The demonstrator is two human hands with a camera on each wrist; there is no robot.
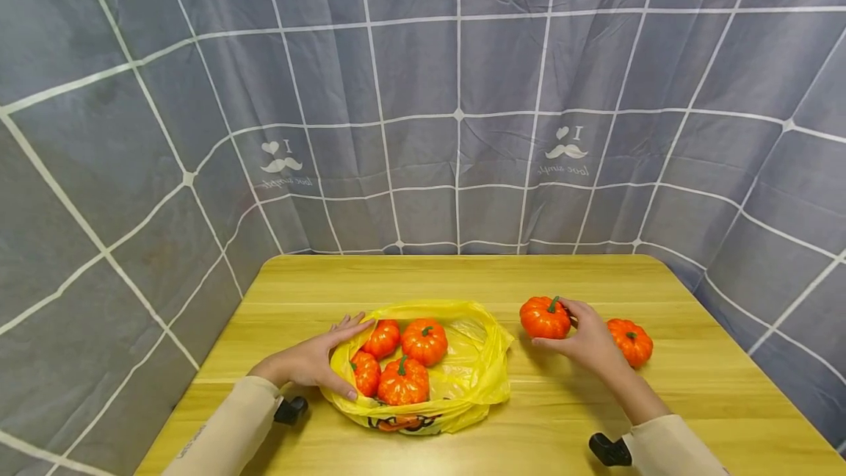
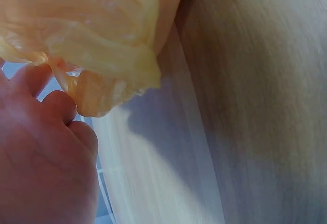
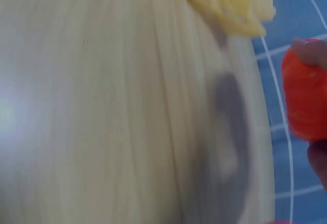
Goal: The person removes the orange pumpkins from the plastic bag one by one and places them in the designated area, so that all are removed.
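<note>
A yellow plastic bag (image 1: pixel 492 380) lies wide open at the front middle of the table, with several small orange toy pumpkins (image 1: pixel 424 341) inside. My left hand (image 1: pixel 316 360) grips its left rim, thumb on the near side. In the left wrist view, curled fingers (image 2: pixel 60 106) bunch up the thin plastic (image 2: pixel 102 55). Right of the bag, my right hand (image 1: pixel 587 340) holds a green-stemmed toy pumpkin (image 1: pixel 540 319) between thumb and fingers. The right wrist view catches this held pumpkin (image 3: pixel 305 99) at its right edge, with its shadow cast on the tabletop.
Another toy pumpkin (image 1: pixel 631 344) stands on the wooden table (image 1: pixel 463 278), just right of my right hand. A grey curtain (image 1: pixel 423 153) with white grid lines hangs behind the table and along both sides.
</note>
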